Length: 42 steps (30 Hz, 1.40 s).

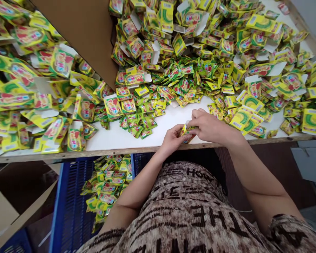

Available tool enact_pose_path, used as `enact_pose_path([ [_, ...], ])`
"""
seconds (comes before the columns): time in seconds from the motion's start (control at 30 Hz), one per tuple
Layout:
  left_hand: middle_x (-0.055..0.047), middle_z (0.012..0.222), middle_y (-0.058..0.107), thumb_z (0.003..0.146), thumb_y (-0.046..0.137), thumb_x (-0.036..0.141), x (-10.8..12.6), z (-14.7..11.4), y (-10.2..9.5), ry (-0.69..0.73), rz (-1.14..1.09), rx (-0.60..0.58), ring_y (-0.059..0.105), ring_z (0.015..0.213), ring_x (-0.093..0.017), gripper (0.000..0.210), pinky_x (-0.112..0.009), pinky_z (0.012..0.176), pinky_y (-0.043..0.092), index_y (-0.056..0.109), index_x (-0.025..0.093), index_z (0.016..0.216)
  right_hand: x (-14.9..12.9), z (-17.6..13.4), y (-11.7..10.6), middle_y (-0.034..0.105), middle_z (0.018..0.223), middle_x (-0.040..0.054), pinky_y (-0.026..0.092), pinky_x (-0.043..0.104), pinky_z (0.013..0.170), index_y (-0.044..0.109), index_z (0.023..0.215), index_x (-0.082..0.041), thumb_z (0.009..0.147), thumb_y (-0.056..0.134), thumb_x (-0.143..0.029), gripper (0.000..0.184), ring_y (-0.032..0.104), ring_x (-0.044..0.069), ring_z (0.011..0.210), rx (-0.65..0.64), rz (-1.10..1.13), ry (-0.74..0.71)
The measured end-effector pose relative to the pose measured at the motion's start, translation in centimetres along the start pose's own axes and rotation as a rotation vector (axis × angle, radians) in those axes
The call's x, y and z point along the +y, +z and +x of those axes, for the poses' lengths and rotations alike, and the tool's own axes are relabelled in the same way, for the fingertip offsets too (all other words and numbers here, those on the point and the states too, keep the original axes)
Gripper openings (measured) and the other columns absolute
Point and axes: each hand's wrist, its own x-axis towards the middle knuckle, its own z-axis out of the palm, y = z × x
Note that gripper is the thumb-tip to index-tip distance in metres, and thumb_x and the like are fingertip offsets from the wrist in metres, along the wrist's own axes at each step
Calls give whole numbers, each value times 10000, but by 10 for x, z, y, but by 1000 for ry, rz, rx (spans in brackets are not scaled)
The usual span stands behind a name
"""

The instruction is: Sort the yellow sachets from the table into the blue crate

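Observation:
Close to the front edge of the white table (pixel 110 139), my two hands meet at one small yellow box (pixel 184 130). My left hand (pixel 173 138) is closed round its left side, thumb along the near face. From the right, my right hand (pixel 205 125) pinches at the box's upper end, where a white flap shows. The fingers cover most of the box. Left of my hands lies a cluster of small green sachets (pixel 140 123). A bigger heap of green and yellow sachets (pixel 181 75) spreads just beyond them.
Yellow boxes (pixel 252 102), many with open white flaps, are heaped along the back and right. A brown cardboard panel (pixel 81 31) divides them from another heap (pixel 37 80) at left. Below the edge stands a blue crate (pixel 71 203) with yellow packets (pixel 107 186), beside an open carton (pixel 21 196).

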Motion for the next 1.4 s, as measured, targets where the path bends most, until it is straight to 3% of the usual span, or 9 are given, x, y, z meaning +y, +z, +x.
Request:
enact_pose_path([
  [0.23, -11, 910, 700, 713, 821, 424, 0, -1, -3, 41, -64, 12, 614, 849, -144, 423, -265, 818, 473, 684, 169, 1022, 7, -3, 13, 651, 1009, 82, 454, 392, 875, 756, 864, -208, 880, 668, -226, 91, 564, 232, 967, 329, 175, 34],
  [0.43, -9, 896, 715, 703, 834, 386, -2, 1, -6, 92, -42, 46, 614, 844, -147, 375, -257, 812, 468, 709, 168, 982, 4, -4, 43, 616, 1225, 131, 439, 529, 998, 781, 895, -212, 875, 689, -341, 160, 468, 318, 1205, 170, 162, 5],
  [0.5, -14, 899, 727, 691, 842, 378, -2, 1, -5, 81, -43, 55, 627, 859, -158, 375, -268, 828, 473, 717, 167, 975, 5, -9, 44, 627, 1208, 114, 448, 517, 1006, 775, 940, -233, 857, 711, -350, 157, 502, 302, 1189, 226, 258, 20],
  [0.73, -70, 1049, 754, 720, 814, 433, 0, -2, -5, -24, 10, 48, 671, 967, -228, 459, -340, 905, 495, 722, 163, 1079, 10, -24, 60, 672, 825, 16, 509, 304, 655, 716, 945, -222, 787, 763, -368, 220, 612, 153, 725, 588, 962, 408],
  [0.83, -88, 1207, 718, 848, 661, 539, 4, -7, -6, 5, -39, 20, 622, 1173, -270, 490, -385, 1043, 445, 710, 187, 1185, 8, -22, 73, 637, 735, -12, 447, 265, 544, 697, 880, -200, 704, 815, -371, 272, 532, 105, 587, 562, 1291, 501],
  [0.93, -94, 1268, 697, 887, 627, 490, 11, -12, -9, -37, -136, -29, 584, 1253, -274, 448, -404, 1106, 406, 709, 197, 1216, 5, -17, 77, 620, 758, -21, 347, 220, 480, 701, 844, -190, 651, 836, -321, 269, 452, 65, 554, 396, 1482, 528],
  [1.03, -78, 1191, 733, 774, 780, 332, 17, -11, -10, -34, -83, 10, 644, 1148, -236, 407, -364, 1058, 448, 735, 209, 1159, 0, -13, 74, 576, 695, -35, 265, 204, 442, 720, 805, -190, 639, 819, -273, 210, 394, 53, 531, 270, 1484, 543],
  [1.2, -49, 954, 781, 701, 841, 310, 13, -2, -11, 88, -26, 274, 694, 872, -167, 326, -301, 854, 540, 784, 205, 1004, -1, -9, 76, 677, 894, 25, 459, 245, 533, 798, 959, -252, 752, 770, -389, 249, 549, 111, 681, 579, 1195, 422],
  [1.4, -55, 956, 781, 749, 800, 377, 3, 3, -10, 166, 92, 337, 692, 883, -171, 292, -316, 860, 555, 791, 204, 983, 4, -7, 81, 730, 791, 22, 536, 270, 567, 801, 887, -224, 710, 821, -421, 266, 626, 143, 685, 591, 1188, 468],
])
